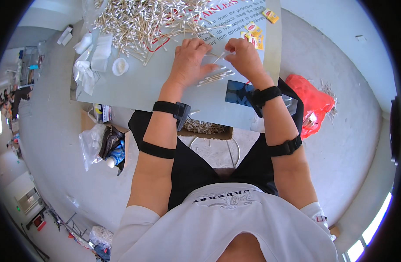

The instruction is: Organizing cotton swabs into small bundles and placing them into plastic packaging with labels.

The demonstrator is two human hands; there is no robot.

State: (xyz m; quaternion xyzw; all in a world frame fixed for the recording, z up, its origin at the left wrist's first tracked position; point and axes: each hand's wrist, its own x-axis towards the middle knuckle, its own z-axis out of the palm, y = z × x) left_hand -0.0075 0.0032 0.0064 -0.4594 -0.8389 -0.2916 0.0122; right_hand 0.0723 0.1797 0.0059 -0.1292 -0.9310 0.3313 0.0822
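Observation:
A large heap of cotton swabs (150, 22) spreads over the far side of the metal-topped table (135, 94). In front of it, my left hand (191, 61) is held over the tabletop with its thumb apart from the curled fingers. My right hand (245, 59) faces it, fingers closed in a pinch. A cotton swab (218, 57) slants between the two hands, its end at the right fingertips. Just below them, a small row of several cotton swabs (216, 78) lies side by side on the table.
Yellow packets (255, 34) lie beyond my right hand. Leftward are a small white tub (120, 66) and a stack of clear bags (102, 51). A dark glossy rectangle (239, 92) lies under my right wrist. Below the table edge is a carton of swabs (204, 127); a red bag (306, 105) sits right.

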